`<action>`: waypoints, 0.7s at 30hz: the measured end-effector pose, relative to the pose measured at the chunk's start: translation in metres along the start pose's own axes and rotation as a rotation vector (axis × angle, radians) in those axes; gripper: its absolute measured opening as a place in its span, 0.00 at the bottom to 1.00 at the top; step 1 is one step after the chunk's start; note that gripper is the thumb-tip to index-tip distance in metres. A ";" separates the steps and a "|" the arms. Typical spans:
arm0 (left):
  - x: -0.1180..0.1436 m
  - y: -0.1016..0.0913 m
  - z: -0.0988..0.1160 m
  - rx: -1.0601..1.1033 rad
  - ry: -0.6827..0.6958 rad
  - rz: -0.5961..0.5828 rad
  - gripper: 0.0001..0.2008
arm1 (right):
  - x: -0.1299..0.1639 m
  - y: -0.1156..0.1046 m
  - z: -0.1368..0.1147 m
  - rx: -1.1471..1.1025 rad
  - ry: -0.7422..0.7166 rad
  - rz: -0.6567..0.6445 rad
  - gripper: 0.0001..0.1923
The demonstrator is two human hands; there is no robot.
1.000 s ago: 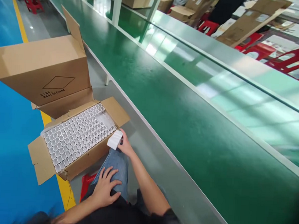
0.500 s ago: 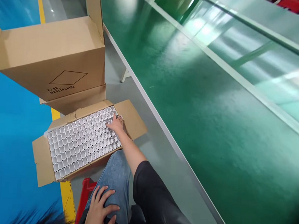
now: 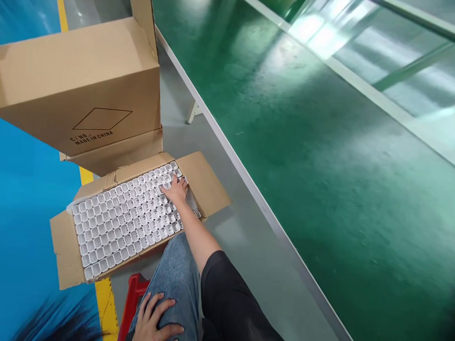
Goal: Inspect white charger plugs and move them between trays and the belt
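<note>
An opened cardboard box (image 3: 215,187) holds tight rows of small white square-mouthed plastic containers (image 3: 114,220). My right hand (image 3: 176,190) lies over the containers near the box's far right corner. Its thumb and fingers are spread apart and touch the rims; nothing lifted shows in it. Resting on my jeans-covered knee is my left hand (image 3: 153,319), open with fingers spread, away from the box. A strip of clear plastic shows along the box's right inner side, partly behind my right wrist.
A larger cardboard carton (image 3: 117,93) with raised flaps stands just behind the box. To the right runs a long green-topped table (image 3: 289,158) with a pale metal edge. Part of a red stool (image 3: 132,300) shows beside my leg. A yellow line (image 3: 108,306) crosses the floor.
The view has shifted slightly. My right hand stays at the same corner of the containers, its fingers a little more spread. My left hand remains on the knee.
</note>
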State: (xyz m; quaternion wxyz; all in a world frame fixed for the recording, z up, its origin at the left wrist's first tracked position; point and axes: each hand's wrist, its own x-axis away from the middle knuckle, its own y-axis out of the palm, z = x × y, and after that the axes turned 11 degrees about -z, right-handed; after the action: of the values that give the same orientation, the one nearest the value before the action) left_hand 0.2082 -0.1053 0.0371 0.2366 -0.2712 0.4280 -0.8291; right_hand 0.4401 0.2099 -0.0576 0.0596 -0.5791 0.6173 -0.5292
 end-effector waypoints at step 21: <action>0.002 0.014 -0.008 -0.030 0.045 0.108 0.16 | 0.021 0.021 0.028 -0.215 -0.197 0.182 0.17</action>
State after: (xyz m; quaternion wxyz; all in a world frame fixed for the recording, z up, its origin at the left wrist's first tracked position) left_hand 0.2036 -0.1095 0.0225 0.2671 -0.2326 0.4596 -0.8145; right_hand 0.4390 0.1721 -0.0739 0.1050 -0.5730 0.7114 -0.3931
